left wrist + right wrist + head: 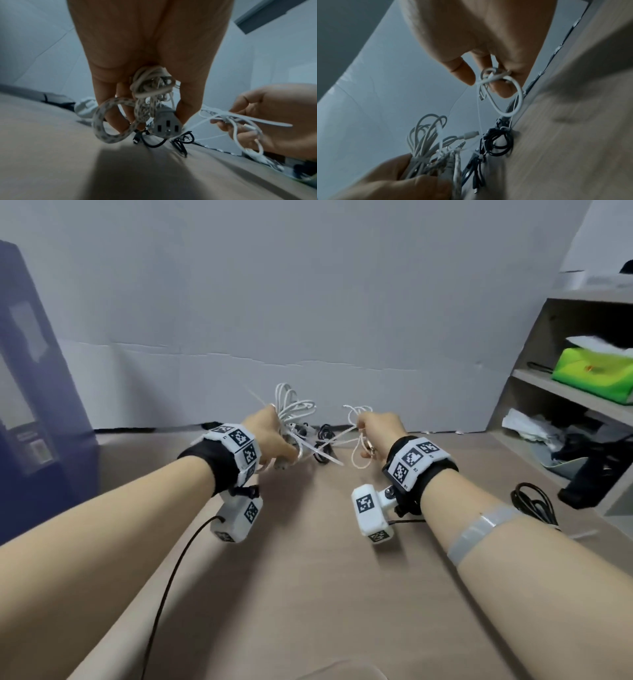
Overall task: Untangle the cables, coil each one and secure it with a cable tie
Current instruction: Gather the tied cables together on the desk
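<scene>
My left hand (270,436) grips a bundle of white cables (294,409) held above the table, with loops sticking up. In the left wrist view a braided speckled cable (102,119) and a grey three-slot plug (167,128) hang from that fist. My right hand (375,428) pinches a thin white cable (513,97) folded into small loops, together with a white cable tie (267,120). Thin white strands run between both hands. Black cables (498,142), coiled and tied, lie on the table beyond the hands, near the wall.
A grey shelf unit (534,378) with a green box (592,371) and clutter stands at the right. A loose black cable (534,501) lies by its base. A dark blue box (37,405) stands at the left. The wall (308,302) is close behind.
</scene>
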`<state>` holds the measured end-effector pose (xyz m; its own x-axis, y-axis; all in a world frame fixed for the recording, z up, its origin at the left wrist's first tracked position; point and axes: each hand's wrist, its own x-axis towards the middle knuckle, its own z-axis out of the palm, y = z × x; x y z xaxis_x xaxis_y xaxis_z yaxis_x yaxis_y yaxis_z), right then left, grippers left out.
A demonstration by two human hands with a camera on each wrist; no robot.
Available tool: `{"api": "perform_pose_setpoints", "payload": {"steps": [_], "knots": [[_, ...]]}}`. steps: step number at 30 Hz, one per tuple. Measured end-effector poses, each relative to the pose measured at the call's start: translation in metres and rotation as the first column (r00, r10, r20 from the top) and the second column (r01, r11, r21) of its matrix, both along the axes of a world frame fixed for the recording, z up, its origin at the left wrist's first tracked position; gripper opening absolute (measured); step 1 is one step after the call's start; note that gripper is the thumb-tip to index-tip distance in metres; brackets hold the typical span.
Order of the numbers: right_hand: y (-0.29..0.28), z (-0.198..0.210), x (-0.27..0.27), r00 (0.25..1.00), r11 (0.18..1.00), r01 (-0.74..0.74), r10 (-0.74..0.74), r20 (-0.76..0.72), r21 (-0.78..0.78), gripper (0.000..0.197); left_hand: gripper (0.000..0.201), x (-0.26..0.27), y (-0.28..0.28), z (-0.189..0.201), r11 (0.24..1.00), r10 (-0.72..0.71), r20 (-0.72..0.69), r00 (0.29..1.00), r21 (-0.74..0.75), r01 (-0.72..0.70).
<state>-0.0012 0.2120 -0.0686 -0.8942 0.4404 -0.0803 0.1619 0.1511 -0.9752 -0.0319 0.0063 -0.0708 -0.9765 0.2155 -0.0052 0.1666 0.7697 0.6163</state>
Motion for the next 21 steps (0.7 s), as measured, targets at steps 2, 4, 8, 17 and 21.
{"api": "perform_pose_setpoints", "payload": {"steps": [2,4,8,17,21], "knots": [[-0.006,-0.001,-0.008,0.998,0.989,-0.056,0.053,0.026,0.138,0.016,0.053,-0.005,0.002,-0.002,1.0,0.023,0.013,1.0,0.008,-0.023],[-0.01,-0.007,-0.015,0.992,0.902,-0.116,0.081,0.1,0.416,0.024,0.057,-0.01,0.003,-0.004,0.998,0.056,0.026,0.998,-0.017,-0.055],[0.0,-0.03,-0.043,0.991,0.927,-0.085,0.038,0.132,0.366,0.031,0.064,-0.018,0.002,-0.009,0.992,0.105,0.004,0.994,-0.077,-0.104],[-0.004,-0.037,-0.053,0.987,0.916,-0.09,0.029,0.159,0.39,0.019,0.058,-0.026,0.002,-0.007,0.987,0.161,0.016,0.987,-0.018,-0.16],[-0.009,-0.036,-0.05,0.955,0.868,-0.218,0.097,0.279,0.445,0.015,0.071,-0.032,-0.002,-0.011,0.987,0.162,0.073,0.984,-0.003,-0.162]]}}
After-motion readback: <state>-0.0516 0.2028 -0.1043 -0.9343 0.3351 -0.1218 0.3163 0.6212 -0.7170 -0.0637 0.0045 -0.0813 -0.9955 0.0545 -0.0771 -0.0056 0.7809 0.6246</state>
